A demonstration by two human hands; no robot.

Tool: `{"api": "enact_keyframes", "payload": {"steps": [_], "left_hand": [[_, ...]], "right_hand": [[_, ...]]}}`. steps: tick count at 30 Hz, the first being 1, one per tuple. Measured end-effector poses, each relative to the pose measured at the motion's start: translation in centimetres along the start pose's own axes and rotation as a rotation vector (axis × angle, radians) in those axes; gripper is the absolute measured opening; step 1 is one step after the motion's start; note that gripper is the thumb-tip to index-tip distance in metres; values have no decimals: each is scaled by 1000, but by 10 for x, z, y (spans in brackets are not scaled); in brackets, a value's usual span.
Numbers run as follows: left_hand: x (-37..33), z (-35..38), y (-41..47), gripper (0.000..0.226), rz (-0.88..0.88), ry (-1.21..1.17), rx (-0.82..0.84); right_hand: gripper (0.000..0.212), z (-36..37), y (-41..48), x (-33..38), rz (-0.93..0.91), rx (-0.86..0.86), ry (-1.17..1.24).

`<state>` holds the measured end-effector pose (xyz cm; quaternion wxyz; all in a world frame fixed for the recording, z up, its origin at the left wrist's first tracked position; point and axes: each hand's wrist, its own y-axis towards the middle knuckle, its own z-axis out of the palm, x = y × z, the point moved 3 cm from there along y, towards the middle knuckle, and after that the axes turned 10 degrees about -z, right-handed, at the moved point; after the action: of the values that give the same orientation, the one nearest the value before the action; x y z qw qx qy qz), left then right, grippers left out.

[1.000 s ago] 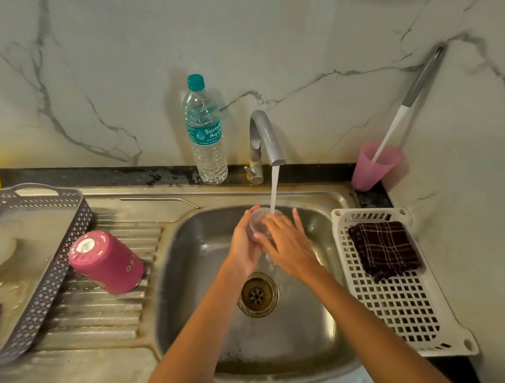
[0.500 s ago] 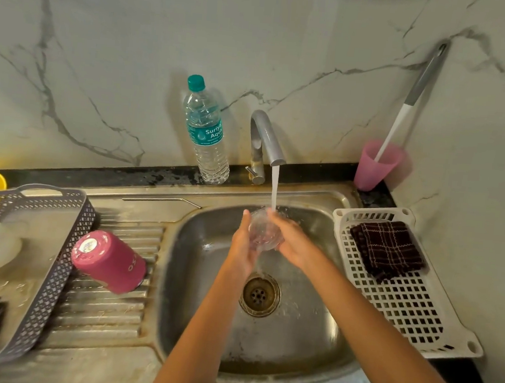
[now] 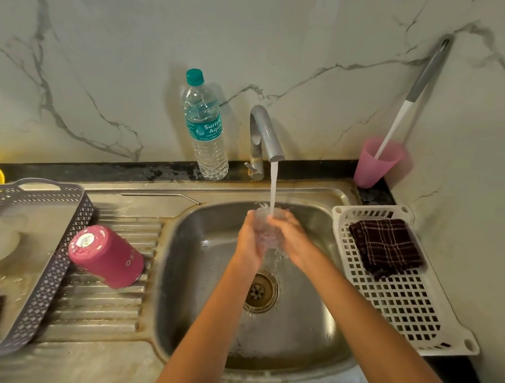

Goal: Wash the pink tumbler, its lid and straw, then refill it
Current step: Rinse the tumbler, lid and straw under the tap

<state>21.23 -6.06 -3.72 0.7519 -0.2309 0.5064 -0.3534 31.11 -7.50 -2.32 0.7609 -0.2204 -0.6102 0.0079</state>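
Note:
My left hand (image 3: 248, 237) and my right hand (image 3: 294, 240) hold the clear round lid (image 3: 268, 227) between them over the sink (image 3: 195, 278), right under the running tap (image 3: 265, 134). Water falls on the lid and splashes down toward the drain (image 3: 259, 291). The pink tumbler (image 3: 106, 256) rests upside down and tilted on the ribbed drainboard, leaning against the grey basket (image 3: 48, 280). A metal straw (image 3: 159, 195) lies on the steel rim behind the drainboard.
A water bottle (image 3: 206, 126) with a teal cap stands left of the tap. At the back right, a pink cup (image 3: 377, 162) holds a long brush. A white perforated tray (image 3: 404, 296) with a dark checked cloth (image 3: 386, 247) sits right of the sink.
My hands have turned the lid under the stream, from flat beneath my right palm to held more upright between both hands. The tumbler has not moved.

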Motion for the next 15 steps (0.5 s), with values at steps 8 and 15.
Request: {"api": "enact_keyframes", "payload": {"steps": [8,15], "left_hand": [[-2,-7,1,49,28,-14,-3],[-9,-15,-1,47,79,131,0]], "right_hand": [[30,11,-1,21,-215,30,-519],[33,15,-9,14,-464,61,-660]]}}
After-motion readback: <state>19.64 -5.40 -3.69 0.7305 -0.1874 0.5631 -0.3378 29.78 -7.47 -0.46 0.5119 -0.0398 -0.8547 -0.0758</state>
